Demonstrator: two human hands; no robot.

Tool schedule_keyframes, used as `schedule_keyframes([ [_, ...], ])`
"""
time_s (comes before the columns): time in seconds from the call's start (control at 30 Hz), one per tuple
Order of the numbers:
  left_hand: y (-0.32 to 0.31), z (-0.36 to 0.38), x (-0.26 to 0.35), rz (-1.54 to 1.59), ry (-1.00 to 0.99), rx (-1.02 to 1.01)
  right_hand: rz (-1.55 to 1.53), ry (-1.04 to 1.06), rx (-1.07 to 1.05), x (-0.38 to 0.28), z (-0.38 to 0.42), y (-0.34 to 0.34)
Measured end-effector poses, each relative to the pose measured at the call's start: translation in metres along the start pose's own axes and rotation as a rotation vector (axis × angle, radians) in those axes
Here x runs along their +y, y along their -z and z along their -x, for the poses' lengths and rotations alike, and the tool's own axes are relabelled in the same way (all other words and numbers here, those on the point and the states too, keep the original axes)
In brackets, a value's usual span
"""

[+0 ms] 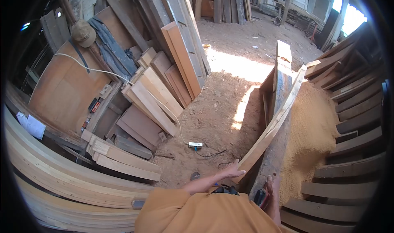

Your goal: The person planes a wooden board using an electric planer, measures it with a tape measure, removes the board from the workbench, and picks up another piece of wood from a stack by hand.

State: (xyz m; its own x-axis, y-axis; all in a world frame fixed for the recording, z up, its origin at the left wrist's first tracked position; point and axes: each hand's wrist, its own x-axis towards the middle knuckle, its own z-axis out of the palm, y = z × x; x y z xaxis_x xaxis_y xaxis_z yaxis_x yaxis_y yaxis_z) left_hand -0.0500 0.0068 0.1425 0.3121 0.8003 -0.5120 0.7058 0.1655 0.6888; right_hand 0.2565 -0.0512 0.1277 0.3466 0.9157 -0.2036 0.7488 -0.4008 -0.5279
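A long pale board [271,130] stands on edge along a dark, rough workbench beam [273,155]. My left hand [233,171] is at the board's near end, with its thumb apart from the fingers and its fingertips touching the wood. My right hand [271,185] is over the right side of the beam, its fingers pointing away from me and partly spread. Beside the right wrist, close to my body, is a red and black tool [262,198]; its kind is partly hidden by my arm and shirt.
A heap of sawdust [310,130] lies right of the beam, beside stacked planks [353,167]. Cut boards [152,103] lean at the left, above long stacked timber [74,183]. A power strip [195,144] with a white cord lies on the dirt floor. A cap [83,33] hangs upper left.
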Motion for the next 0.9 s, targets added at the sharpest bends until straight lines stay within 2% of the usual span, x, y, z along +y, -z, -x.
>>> schedule_keyframes([
  [0.03,-0.009,-0.012,0.004,0.043,0.005,-0.099,-0.027,-0.047,0.039,0.009,0.009,0.013],
  [0.1,-0.032,-0.023,0.011,-0.089,0.04,-0.05,-0.026,-0.116,0.105,0.044,0.021,0.019],
  [0.2,-0.059,-0.029,0.0,-0.197,0.071,0.017,-0.012,-0.28,-0.009,0.05,0.07,0.043],
  [0.3,-0.059,-0.031,0.005,-0.163,0.126,0.005,-0.165,-0.284,0.022,0.08,0.117,0.019],
  [0.37,-0.059,-0.033,0.006,-0.151,0.159,-0.014,-0.207,-0.243,0.124,0.093,0.135,0.001],
  [0.53,-0.057,-0.038,0.004,-0.214,0.174,-0.007,-0.437,-0.273,0.195,0.122,0.136,-0.017],
  [0.63,-0.054,-0.043,-0.009,-0.204,0.13,0.03,-0.468,-0.177,0.018,0.149,0.129,-0.01],
  [0.73,-0.046,-0.056,-0.044,-0.061,0.027,0.058,-0.339,-0.281,-0.043,0.121,0.146,0.021],
  [0.83,-0.03,-0.045,-0.055,0.135,-0.048,0.048,-0.434,-0.265,-0.058,0.137,0.166,0.015],
  [0.9,-0.038,-0.048,-0.065,0.233,-0.097,0.037,-0.36,-0.377,-0.185,0.139,0.177,0.022],
])
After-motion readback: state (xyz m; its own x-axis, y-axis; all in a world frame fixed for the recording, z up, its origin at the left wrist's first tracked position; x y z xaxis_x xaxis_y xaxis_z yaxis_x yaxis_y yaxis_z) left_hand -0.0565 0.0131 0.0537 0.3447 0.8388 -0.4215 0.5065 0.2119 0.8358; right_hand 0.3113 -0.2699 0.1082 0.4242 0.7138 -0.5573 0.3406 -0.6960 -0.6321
